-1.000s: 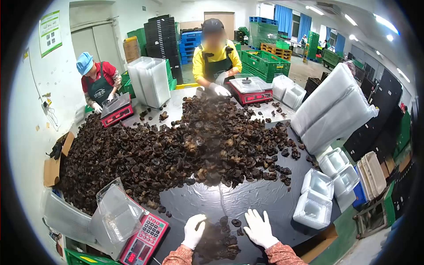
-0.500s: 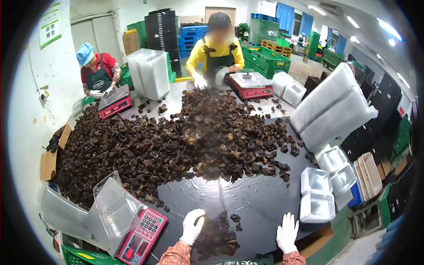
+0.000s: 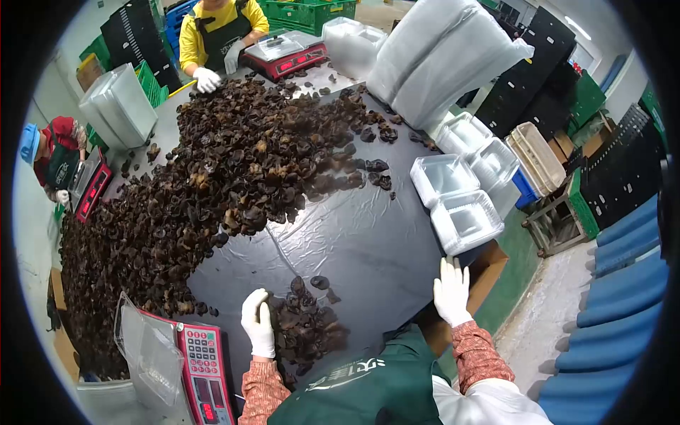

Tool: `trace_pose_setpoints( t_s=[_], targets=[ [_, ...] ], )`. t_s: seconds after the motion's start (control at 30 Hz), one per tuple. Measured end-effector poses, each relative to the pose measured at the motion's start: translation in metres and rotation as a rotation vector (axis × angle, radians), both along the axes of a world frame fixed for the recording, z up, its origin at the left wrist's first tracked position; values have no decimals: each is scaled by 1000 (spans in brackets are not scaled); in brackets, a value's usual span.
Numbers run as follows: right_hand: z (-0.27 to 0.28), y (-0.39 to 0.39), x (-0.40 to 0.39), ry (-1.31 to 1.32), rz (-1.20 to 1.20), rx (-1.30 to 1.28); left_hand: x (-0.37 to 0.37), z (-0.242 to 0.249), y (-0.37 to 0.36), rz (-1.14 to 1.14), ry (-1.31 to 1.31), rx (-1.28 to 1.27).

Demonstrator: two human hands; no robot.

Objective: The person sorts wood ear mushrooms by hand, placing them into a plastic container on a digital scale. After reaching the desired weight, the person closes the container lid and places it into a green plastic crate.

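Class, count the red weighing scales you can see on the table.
3: one scale beside the left hand, one at the far left edge, one at the far end. Others may be hidden.

Clearance: bare black table (image 3: 368, 241) between both hands.
Left hand (image 3: 258, 324) is hemmed by the small mushroom heap (image 3: 304, 326) and red scale (image 3: 202, 368). Big pile (image 3: 212, 170) blocks far left; clear trays (image 3: 464, 202) block beyond right hand (image 3: 453, 292).

Both gloved hands (image 3: 258, 322) (image 3: 452, 292) open, apart
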State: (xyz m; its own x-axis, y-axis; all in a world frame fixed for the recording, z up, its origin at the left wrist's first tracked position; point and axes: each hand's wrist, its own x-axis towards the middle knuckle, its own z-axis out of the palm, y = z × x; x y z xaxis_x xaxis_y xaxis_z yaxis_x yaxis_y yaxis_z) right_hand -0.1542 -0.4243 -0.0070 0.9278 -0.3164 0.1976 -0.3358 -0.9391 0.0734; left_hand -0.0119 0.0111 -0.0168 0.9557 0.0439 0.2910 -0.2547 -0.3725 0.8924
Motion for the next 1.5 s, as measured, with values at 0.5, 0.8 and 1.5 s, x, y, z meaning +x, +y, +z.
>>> trace_pose_setpoints(
  t_s=[0.5,0.8,1.5],
  targets=[
    [34,52,37,-299,333,391,-5,12,0,2,248,-345],
    [14,142,143,-291,750,705,-57,49,57,22,358,-298],
    [27,160,84,223,1077,732,-90,24,15,-220,133,676]
  ],
)
